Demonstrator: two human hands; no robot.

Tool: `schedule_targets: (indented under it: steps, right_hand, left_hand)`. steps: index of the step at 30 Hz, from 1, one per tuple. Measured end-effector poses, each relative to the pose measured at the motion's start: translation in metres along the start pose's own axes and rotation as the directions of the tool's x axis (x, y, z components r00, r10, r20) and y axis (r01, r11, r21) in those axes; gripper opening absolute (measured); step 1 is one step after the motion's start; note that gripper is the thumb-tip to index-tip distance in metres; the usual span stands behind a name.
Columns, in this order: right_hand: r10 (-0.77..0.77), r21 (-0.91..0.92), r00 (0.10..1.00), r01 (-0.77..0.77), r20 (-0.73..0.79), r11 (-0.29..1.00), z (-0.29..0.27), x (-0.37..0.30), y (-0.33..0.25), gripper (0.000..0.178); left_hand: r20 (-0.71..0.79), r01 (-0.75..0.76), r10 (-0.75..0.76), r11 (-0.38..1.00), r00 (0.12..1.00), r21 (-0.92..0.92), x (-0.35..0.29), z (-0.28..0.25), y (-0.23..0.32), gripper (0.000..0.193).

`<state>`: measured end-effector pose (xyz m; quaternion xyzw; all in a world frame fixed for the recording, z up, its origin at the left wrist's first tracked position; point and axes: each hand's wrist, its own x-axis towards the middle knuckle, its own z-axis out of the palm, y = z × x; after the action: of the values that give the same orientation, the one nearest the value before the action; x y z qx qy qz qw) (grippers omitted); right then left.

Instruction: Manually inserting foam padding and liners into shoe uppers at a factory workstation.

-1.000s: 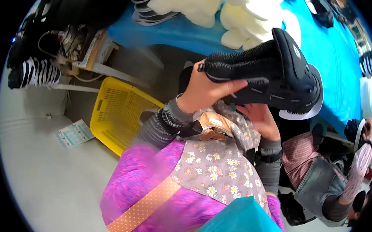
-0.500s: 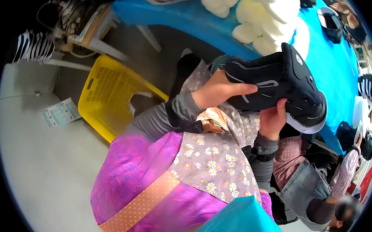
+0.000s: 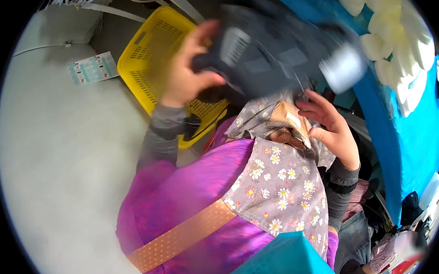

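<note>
My left hand (image 3: 188, 69) is closed on the left end of a black padded shoe upper (image 3: 267, 53), its thumb pressed against the near side. The upper is smeared by motion, with grey markings along its side and a white end at the right. It is held tilted in the air above my lap. Below that white end, my right hand (image 3: 335, 130) has its fingers apart and holds nothing. It is near the tan dotted cloth (image 3: 291, 120) on my flowered apron (image 3: 281, 188).
A yellow plastic basket (image 3: 129, 67) stands on the floor to the left, beside a printed sheet (image 3: 93, 69). The blue-covered table (image 3: 419, 155) runs along the right, with a pile of white padded pieces (image 3: 400, 42). Another person's sleeve (image 3: 383, 254) shows at the lower right.
The shoe upper has swung left and turned, so its white end points right. My right hand has let go of it. The view has shifted toward the right.
</note>
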<state>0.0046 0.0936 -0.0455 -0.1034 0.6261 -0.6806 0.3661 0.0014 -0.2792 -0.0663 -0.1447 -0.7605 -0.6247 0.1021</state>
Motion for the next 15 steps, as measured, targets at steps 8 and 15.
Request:
schedule_targets:
  steps: [8,15]
  right_hand:
    - [0.132,0.021,0.986,-0.13,-0.106,0.991,-0.011,-0.004,0.022,0.038]
    - [0.126,-0.01,0.975,-0.13,-0.181,0.991,-0.009,-0.014,0.021,0.034]
  left_hand:
    - [-0.484,0.473,-0.012,0.228,0.875,0.851,-0.118,-0.075,-0.124,0.039]
    - [-0.425,0.54,-0.369,0.304,0.827,0.785,-0.237,0.012,-0.197,0.042]
